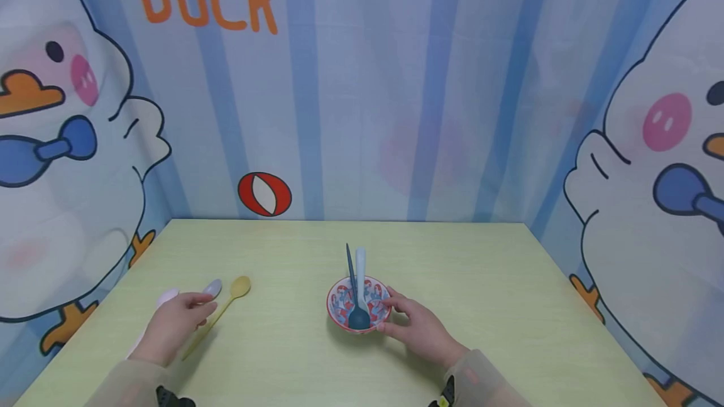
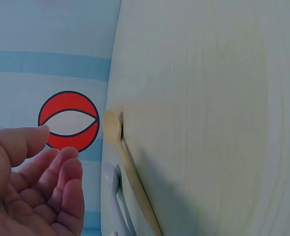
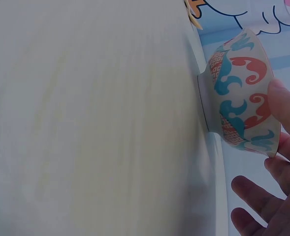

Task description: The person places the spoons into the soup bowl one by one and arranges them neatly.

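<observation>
My right hand pinches the rim of a patterned bowl, thumb outside and fingers over the edge. Red and blue motifs cover the bowl's outer wall in the right wrist view. Inside it lean a dark blue spoon and a pale blue-white spoon, handles pointing away from me. Over the left side of the table, my left hand has its fingers loosely curled around nothing. Beside it lie a yellow spoon and a lilac spoon, the latter partly hidden. A pale pink spoon shows behind the hand.
The light wood-grain table meets a striped blue cloth backdrop at its far edge. Duck-print cloth also stands along the left and right sides.
</observation>
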`<action>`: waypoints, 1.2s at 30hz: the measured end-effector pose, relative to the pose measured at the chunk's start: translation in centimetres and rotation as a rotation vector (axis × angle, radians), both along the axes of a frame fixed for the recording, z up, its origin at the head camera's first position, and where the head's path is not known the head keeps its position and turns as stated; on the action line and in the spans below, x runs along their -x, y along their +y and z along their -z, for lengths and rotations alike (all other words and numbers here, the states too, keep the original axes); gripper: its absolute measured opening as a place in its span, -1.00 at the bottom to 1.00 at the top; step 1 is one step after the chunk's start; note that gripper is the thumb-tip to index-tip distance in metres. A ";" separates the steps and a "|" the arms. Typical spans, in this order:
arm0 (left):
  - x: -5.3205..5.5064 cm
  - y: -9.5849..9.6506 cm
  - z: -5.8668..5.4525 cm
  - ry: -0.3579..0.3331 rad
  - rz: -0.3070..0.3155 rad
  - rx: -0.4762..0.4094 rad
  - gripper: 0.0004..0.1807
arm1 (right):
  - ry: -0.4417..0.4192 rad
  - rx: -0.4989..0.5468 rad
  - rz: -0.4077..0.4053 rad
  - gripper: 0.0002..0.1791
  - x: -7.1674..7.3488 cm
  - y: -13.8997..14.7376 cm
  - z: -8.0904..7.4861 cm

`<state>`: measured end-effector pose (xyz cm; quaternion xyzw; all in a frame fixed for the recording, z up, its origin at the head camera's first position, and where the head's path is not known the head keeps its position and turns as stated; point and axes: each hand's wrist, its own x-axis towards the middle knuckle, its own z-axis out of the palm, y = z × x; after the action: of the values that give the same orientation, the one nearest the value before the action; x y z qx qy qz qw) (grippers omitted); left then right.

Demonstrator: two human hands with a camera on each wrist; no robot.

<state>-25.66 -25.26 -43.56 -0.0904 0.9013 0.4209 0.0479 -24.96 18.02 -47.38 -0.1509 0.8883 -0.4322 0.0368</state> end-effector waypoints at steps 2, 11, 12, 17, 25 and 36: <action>0.2 -0.4 0.0 -0.018 -0.002 0.048 -0.40 | -0.004 -0.002 0.006 -0.46 0.0 0.0 0.0; 0.5 -1.2 1.0 -0.079 0.035 0.149 -0.52 | 0.004 0.004 -0.003 -0.48 -0.1 0.1 0.0; 0.5 -1.2 1.2 -0.072 0.040 0.158 -0.54 | 0.004 0.002 -0.002 -0.48 -0.1 0.1 0.0; 0.5 -1.0 1.7 -0.056 0.047 0.196 -0.60 | -0.001 0.003 -0.003 -0.47 -0.1 0.1 0.0; 0.2 -0.5 1.7 -0.071 0.065 0.242 -0.64 | -0.023 0.011 0.005 -0.47 0.0 0.0 -0.1; 0.1 -0.4 1.8 -0.060 0.080 0.288 -0.81 | -0.024 0.012 0.007 -0.46 0.0 0.1 0.0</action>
<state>-25.81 -25.71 -45.39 -0.0731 0.9534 0.2820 0.0782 -24.99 18.10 -47.41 -0.1427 0.8857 -0.4395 0.0450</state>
